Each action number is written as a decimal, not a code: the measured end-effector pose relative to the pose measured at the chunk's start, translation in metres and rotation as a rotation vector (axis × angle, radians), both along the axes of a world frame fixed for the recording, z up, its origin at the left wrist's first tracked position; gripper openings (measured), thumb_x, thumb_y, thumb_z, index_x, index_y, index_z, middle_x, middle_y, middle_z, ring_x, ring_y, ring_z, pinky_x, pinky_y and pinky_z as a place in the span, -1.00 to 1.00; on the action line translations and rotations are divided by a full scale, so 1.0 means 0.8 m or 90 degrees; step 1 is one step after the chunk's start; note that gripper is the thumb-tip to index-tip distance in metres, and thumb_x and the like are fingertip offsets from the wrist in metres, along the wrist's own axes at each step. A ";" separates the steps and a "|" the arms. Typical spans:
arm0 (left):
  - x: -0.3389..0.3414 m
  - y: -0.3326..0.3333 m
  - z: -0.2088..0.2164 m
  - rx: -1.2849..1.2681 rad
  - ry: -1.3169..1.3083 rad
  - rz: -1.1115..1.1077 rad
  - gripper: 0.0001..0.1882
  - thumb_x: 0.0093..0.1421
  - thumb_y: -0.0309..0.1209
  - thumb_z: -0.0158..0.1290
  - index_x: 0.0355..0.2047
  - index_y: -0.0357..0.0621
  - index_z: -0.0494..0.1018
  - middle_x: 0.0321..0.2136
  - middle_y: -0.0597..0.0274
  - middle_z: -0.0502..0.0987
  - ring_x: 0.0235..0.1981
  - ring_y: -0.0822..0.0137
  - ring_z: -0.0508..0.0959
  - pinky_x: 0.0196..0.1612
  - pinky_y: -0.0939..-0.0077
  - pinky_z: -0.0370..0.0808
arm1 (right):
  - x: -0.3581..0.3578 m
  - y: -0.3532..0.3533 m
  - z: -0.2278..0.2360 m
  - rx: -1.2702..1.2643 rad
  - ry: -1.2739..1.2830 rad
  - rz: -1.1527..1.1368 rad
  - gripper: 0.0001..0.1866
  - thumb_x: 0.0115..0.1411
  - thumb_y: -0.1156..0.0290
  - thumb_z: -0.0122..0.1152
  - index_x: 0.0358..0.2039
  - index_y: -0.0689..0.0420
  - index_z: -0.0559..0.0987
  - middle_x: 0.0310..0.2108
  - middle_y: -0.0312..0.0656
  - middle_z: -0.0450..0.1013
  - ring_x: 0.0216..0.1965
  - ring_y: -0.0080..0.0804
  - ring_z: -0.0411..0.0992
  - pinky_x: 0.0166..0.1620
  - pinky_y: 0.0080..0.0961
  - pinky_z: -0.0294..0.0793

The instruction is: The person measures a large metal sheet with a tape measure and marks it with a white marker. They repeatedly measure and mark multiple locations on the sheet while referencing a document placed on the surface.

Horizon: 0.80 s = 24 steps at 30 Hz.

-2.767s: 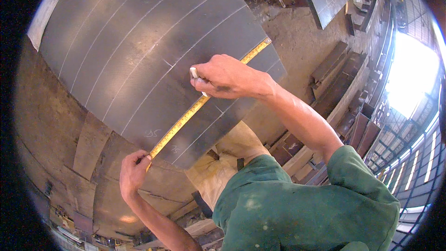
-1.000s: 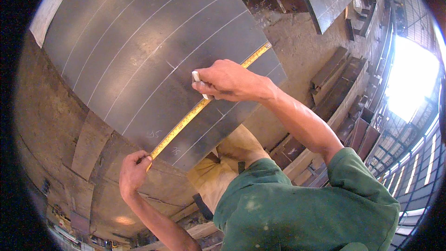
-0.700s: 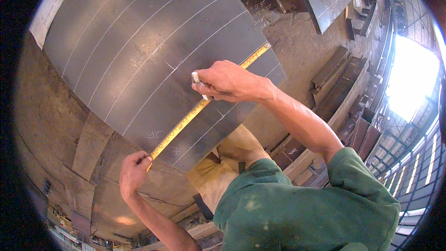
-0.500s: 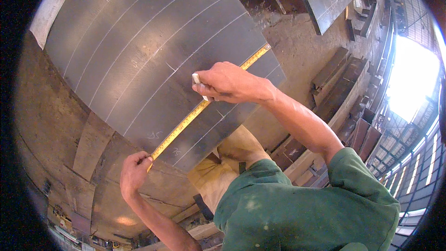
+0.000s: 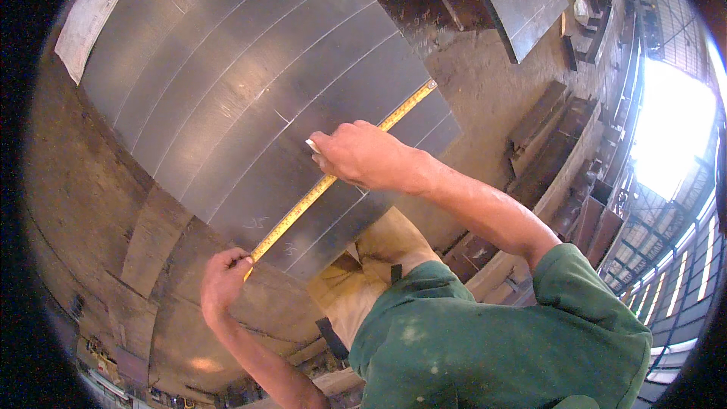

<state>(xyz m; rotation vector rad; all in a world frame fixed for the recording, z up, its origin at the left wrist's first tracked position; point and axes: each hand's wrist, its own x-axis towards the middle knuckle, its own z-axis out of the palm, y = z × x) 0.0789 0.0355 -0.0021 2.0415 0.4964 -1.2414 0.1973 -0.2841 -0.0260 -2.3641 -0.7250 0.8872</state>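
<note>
The head view, the left of two side-by-side fisheye cameras worn on the person's head, is looking steeply down over the green shirt (image 5: 492,326). It is facing the dark plate (image 5: 257,106) from nearby, with the right hand (image 5: 360,153) sitting close to centre and the left hand (image 5: 225,276) lower left. The lens is bending straight edges and taking in the building wall (image 5: 685,261) far right.

The left hand (image 5: 226,276) pinched a yellow measuring tape (image 5: 297,214), which stretched diagonally across a dark flat plate (image 5: 227,98) marked with pale lines (image 5: 327,230). The right hand (image 5: 366,157), gripping a small white stick (image 5: 312,145), covered the tape's middle. The person wore a green shirt (image 5: 492,333).
</note>
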 end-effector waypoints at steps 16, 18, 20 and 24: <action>-0.010 0.017 -0.022 -0.034 0.054 -0.013 -0.72 0.08 -0.27 0.09 -0.32 -0.23 0.61 -0.55 0.22 0.57 -0.50 0.36 0.51 -0.37 0.39 0.41 | -0.121 -0.077 0.054 0.234 -0.320 -0.415 -0.80 0.13 0.61 0.29 -0.20 0.18 0.57 -0.31 -0.05 0.56 -0.33 -0.13 0.54 -0.27 -0.33 0.53; -0.014 0.021 -0.023 -0.043 0.052 0.003 -0.72 0.08 -0.27 0.09 -0.32 -0.23 0.61 -0.55 0.21 0.57 -0.50 0.37 0.52 -0.36 0.40 0.41 | -0.133 -0.075 0.057 0.191 -0.262 -0.460 -0.85 0.15 0.58 0.27 -0.23 0.18 0.59 -0.33 -0.05 0.55 -0.35 -0.12 0.53 -0.28 -0.34 0.52; -0.023 0.027 -0.031 -0.057 0.066 0.014 -0.72 0.08 -0.27 0.10 -0.32 -0.22 0.61 -0.54 0.21 0.58 -0.49 0.36 0.52 -0.36 0.39 0.42 | -0.143 -0.072 0.059 0.143 -0.198 -0.502 -0.89 0.18 0.53 0.26 -0.25 0.18 0.60 -0.34 -0.04 0.54 -0.35 -0.11 0.53 -0.28 -0.35 0.53; -0.017 0.020 -0.028 -0.025 0.061 0.004 -0.71 0.07 -0.25 0.11 -0.31 -0.19 0.62 -0.53 0.18 0.59 -0.47 0.35 0.54 -0.35 0.40 0.42 | -0.151 -0.064 0.066 0.131 -0.139 -0.571 -0.87 0.26 0.39 0.20 -0.26 0.17 0.60 -0.31 -0.04 0.56 -0.31 -0.13 0.55 -0.25 -0.35 0.54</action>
